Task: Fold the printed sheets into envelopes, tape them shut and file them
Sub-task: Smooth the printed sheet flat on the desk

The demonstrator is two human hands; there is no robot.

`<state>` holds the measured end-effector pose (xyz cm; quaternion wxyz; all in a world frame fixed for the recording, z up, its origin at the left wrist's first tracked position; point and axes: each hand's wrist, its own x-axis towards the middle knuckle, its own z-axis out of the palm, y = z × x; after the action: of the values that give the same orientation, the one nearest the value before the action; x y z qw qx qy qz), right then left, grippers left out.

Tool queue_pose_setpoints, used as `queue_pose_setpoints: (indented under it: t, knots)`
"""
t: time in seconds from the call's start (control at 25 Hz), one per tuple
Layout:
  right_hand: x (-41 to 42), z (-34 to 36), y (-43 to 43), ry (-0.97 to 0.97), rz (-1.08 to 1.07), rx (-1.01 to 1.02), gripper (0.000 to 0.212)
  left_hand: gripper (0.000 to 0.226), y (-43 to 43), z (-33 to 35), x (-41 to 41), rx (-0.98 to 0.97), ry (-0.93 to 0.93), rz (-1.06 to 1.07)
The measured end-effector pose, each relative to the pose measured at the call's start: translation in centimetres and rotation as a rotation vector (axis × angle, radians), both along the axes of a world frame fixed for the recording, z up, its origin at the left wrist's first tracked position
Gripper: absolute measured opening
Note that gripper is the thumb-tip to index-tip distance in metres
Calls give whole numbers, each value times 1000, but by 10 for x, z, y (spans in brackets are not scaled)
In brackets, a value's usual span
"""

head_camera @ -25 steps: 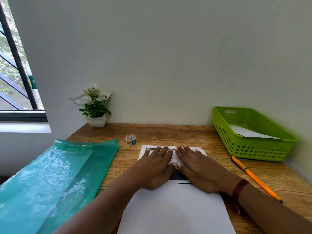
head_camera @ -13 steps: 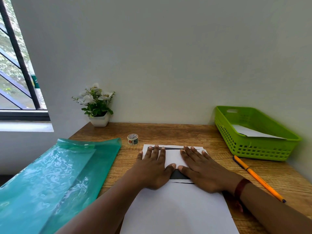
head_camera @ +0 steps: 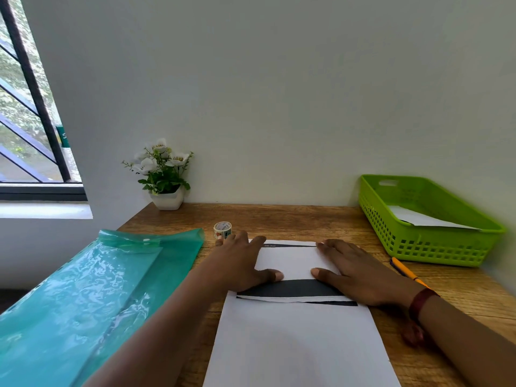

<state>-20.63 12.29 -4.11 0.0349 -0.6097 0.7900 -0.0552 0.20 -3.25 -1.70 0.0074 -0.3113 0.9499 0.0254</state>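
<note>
A white printed sheet [head_camera: 296, 342] lies on the wooden desk in front of me, its far end folded back toward me so a black printed band shows. My left hand [head_camera: 240, 263] presses flat on the left end of the folded flap [head_camera: 293, 261]. My right hand [head_camera: 354, 270] presses flat on the flap's right end. The fingers of both hands lie straight along the far crease. A small roll of patterned tape [head_camera: 222, 229] stands just beyond my left fingertips.
A green plastic basket [head_camera: 424, 241] at the right holds a white sheet. An orange pencil [head_camera: 405, 270] lies in front of it. A teal plastic folder [head_camera: 92, 300] covers the desk's left side. A potted white flower [head_camera: 164, 177] stands by the wall.
My hands have slid apart along the fold, the left toward the left edge and the right toward the right edge, uncovering the middle of the flap.
</note>
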Motion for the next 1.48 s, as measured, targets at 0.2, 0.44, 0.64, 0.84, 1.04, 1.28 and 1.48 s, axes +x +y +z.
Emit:
queue_pose_setpoints:
  t: [0.2,0.44,0.64,0.84,1.04,1.28,1.48]
  knots:
    - [-2,4,0,-27,23,-86,81,101,-9,-3,-1,-35,176,-51]
    - [-5,1,-1,-55,40,-132,83,112,-16,-5,-3,88,371,-142]
    - [-7,3,0,-103,60,-273,89,110,-16,1,0,13,445,-157]
    - [-8,4,-3,-50,91,-454,91,95,-12,9,3,-48,565,-167]
    - [-10,6,-5,3,126,-610,74,68,-12,14,5,-92,661,-194]
    - [-6,10,-4,17,147,-747,52,33,-13,17,7,-126,624,-229]
    - [-3,14,-3,-21,188,-805,36,16,-13,18,8,-139,598,-240]
